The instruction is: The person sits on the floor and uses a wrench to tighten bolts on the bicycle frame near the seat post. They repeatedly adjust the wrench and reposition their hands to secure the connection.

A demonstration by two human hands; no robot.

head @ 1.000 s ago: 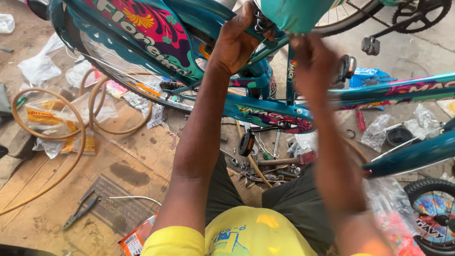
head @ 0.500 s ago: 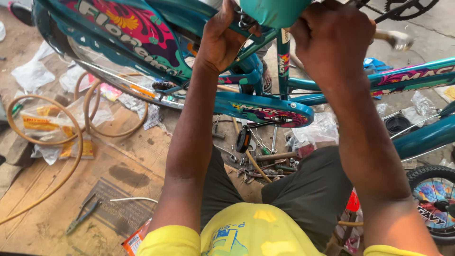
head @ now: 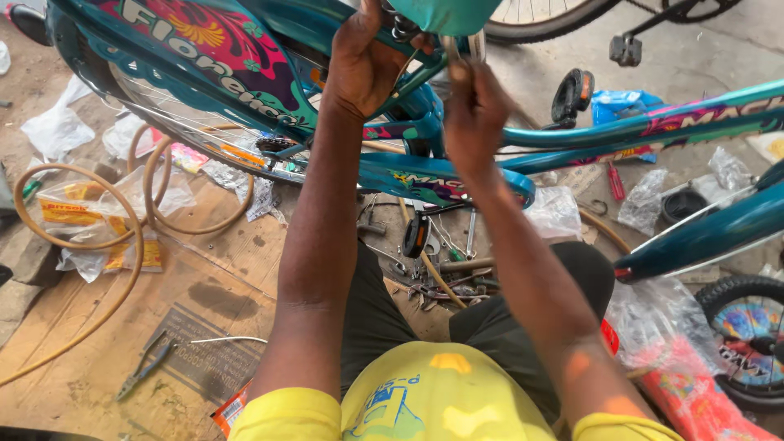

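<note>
**Both hands up at the saddle of a teal bicycle**

A dirt workshop floor, covered at the person's knees by flattened cardboard [head: 204, 286], lies strewn with plastic bags and parts. At 12 o'clock the left hand [head: 367, 61] is closed around the teal bicycle frame [head: 457, 175] just under the teal saddle [head: 445, 15], fingers wrapped about the tube near the saddle's metal fittings. Just beside it, at 1 o'clock, the right hand [head: 478, 114] pinches a slim metal tool [head: 452, 49] pointing up at those fittings; what kind of tool cannot be told.

The saddle sits on the frame, so mounting looks begun, yet the tool at the clamp suggests tightening is unfinished.

Further out, a pile of spanners and small tools [head: 441, 269] lies between the knees at 6 o'clock. Pliers [head: 147, 363] rest on the cardboard at 8 o'clock, and tan rubber tubing [head: 82, 245] coils at 9 o'clock. A small patterned wheel [head: 751, 327] sits at 4 o'clock.
</note>
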